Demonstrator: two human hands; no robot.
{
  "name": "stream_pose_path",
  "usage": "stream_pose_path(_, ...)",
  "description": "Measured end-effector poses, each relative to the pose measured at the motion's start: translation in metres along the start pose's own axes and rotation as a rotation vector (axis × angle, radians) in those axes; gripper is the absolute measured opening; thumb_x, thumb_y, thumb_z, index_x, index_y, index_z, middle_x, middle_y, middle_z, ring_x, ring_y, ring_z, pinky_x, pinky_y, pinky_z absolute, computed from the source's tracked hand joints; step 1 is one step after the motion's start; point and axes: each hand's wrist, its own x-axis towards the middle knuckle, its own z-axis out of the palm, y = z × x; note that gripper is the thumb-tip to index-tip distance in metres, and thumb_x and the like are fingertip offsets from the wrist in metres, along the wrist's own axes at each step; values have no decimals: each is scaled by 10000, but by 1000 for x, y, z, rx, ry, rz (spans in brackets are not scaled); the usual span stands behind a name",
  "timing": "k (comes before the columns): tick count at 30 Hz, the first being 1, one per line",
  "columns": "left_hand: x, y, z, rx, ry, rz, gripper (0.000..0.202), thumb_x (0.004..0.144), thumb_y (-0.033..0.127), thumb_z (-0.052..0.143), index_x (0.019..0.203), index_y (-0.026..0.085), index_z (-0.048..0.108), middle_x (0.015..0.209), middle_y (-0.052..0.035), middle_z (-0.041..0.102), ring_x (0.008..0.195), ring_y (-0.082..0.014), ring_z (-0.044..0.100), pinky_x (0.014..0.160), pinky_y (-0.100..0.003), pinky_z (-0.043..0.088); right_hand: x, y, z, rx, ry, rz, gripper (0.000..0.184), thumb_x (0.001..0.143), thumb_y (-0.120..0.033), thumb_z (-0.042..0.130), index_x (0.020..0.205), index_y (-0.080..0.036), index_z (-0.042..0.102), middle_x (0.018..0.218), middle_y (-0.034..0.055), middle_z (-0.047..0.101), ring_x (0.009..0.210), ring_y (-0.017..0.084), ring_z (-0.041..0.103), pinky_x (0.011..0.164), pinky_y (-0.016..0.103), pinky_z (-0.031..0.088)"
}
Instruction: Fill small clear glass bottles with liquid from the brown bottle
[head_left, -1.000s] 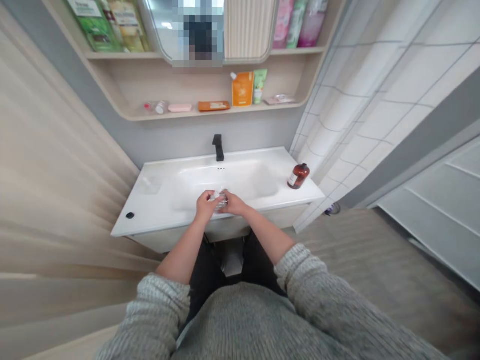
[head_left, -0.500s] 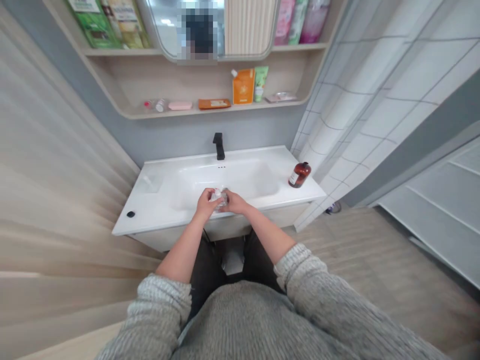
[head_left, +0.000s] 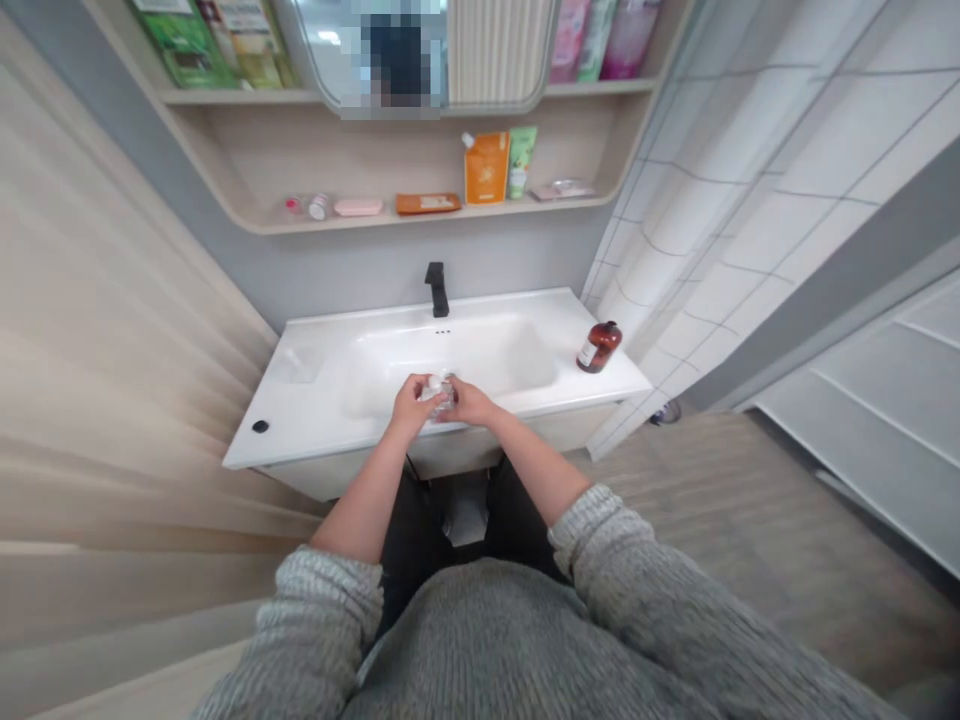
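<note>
My left hand (head_left: 412, 405) and my right hand (head_left: 469, 402) are both closed round a small clear bottle (head_left: 439, 398), one on each side, over the front rim of the white washbasin (head_left: 375, 425). Something whitish shows at its top, too small to make out fully. On the counter at right stands an amber bottle (head_left: 599, 347) with a white label and a dark neck. A small black cap (head_left: 260, 427) lies at the counter's left front. Behind that is a see-through, whitish object (head_left: 300, 364) whose kind I cannot make out.
A black faucet (head_left: 437, 290) rises behind the basin. Above it, a wall shelf (head_left: 360, 223) holds an orange pouch (head_left: 487, 168), a green tube (head_left: 522, 162) and several small items. A curtain (head_left: 112, 350) hangs at left, and a tiled wall (head_left: 720, 210) stands at right.
The view has tilted slightly, so the scene sits a little higher. Both hands stay on the small clear bottle, with hardly any change in grip.
</note>
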Motion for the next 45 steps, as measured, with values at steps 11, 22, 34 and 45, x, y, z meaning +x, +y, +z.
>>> stream_pose_path(11,0,1,0,-8,-1,-4,494,647,412,996,989,250,679,1036,-24,747,995,-240,695,995,-400,543,-1,-1,-1,4,-1,-3,724,668,-354,1030,1279,-217,667,966,-24,724,826,197,649,784,297,461)
stream_pose_path(22,1,1,1,-28,11,-10,553,611,398,1004,1035,257,679,1008,-18,729,971,-243,689,964,-401,542,-2,-8,-2,-18,-4,26,709,651,-370,1042,1227,-212,661,961,-21,717,832,210,658,790,309,475)
stream_pose_path(34,-1,3,1,-7,-20,-36,602,619,455,992,1101,254,692,1050,-31,728,1000,-253,682,975,-406,528,-3,-8,-3,-21,4,12,706,657,-354,1036,1252,-223,681,991,-17,733,864,209,672,805,305,482)
stream_pose_path(45,-2,8,1,17,-36,-52,588,640,492,986,1085,253,686,1056,-29,719,1032,-256,676,1005,-401,521,-1,-2,-1,-45,0,15,752,677,-359,1039,1316,-213,669,977,-17,722,833,196,648,775,292,451)
